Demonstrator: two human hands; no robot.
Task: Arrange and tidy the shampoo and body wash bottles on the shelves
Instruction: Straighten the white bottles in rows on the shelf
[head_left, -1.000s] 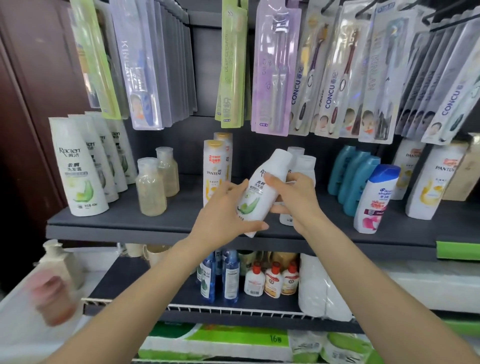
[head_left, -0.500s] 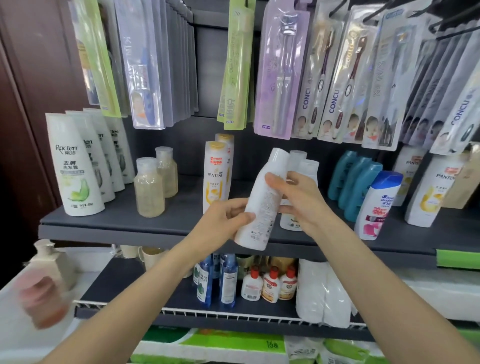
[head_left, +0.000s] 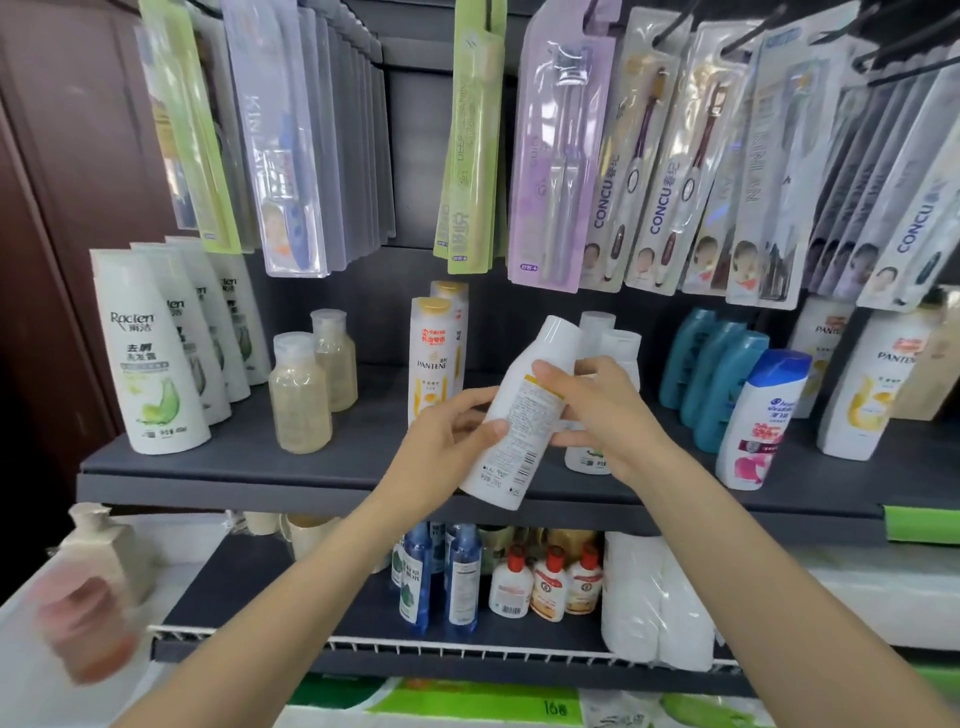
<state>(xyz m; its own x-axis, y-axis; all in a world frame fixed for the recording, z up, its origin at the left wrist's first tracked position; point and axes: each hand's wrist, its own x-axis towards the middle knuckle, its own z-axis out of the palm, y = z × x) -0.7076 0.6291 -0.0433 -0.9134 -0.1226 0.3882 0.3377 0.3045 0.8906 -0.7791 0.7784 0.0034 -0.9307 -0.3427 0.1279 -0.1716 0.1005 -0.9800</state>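
Note:
I hold a white shampoo bottle (head_left: 522, 415) tilted in front of the dark upper shelf (head_left: 249, 467), its back label with small print and a barcode facing me. My left hand (head_left: 447, 441) grips its lower left side. My right hand (head_left: 597, 410) grips its upper right side. Behind it stand two more white bottles (head_left: 618, 343). Left on the shelf stands a row of white Raclen bottles (head_left: 150, 364), then two clear yellowish bottles (head_left: 301, 395) and two Pantene bottles (head_left: 431, 353).
Teal bottles (head_left: 722, 374), a Head & Shoulders bottle (head_left: 763, 421) and white Pantene bottles (head_left: 862, 384) stand at the right. Toothbrush packs (head_left: 561, 156) hang above. The lower shelf (head_left: 291, 597) holds blue bottles (head_left: 462, 582), small red-capped bottles (head_left: 545, 587) and white rolls (head_left: 649, 608).
The bottle has been turned in both hands: its green front label faced me before, now its back label does. It stays tilted in front of the shelf.

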